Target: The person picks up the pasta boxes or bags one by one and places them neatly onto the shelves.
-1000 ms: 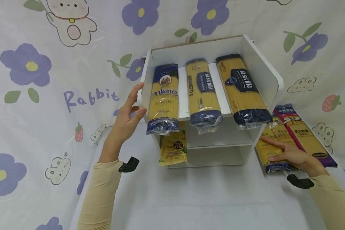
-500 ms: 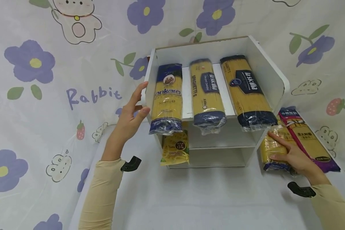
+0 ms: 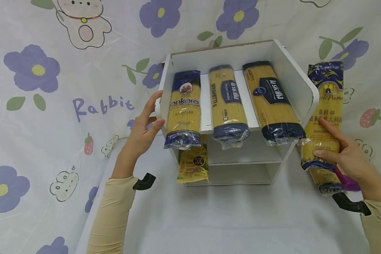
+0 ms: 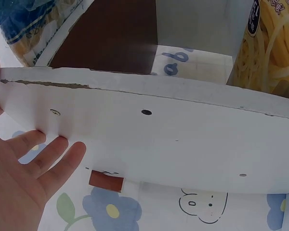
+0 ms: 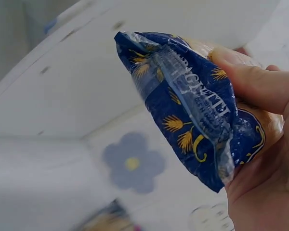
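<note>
The right hand (image 3: 346,158) holds a long pack (image 3: 324,116) of spaghetti, with its fingers and thumb curled round the lower end. The pack is lifted off the bench (image 3: 225,218) and stands almost upright, just right of the shelf (image 3: 300,84). Its wrap is shiny clear plastic with dark blue ends, and the thin yellow sticks show through. In the right wrist view the blue end is crinkly, with small gold leaves printed on it. Under this hand two more packs lie on the bench, one yellow (image 3: 325,180) and one purple (image 3: 347,181).

The left hand (image 3: 143,130) is flat and relaxed, with straight fingers on the left wall of the shelf. In the left wrist view that wall is a smooth white board with a chipped edge.

The shelf is a white box, open at the front. Between the hands, three long packs lie side by side on its top level, with their ends sticking out: an ankara pack (image 3: 182,106) near the left hand, a middle pack (image 3: 227,100), and a third pack (image 3: 273,98) near the right hand. A small yellow bag (image 3: 193,165) sits lower down.

Behind it all hangs a soft cloth (image 3: 50,88) with purple flowers.
</note>
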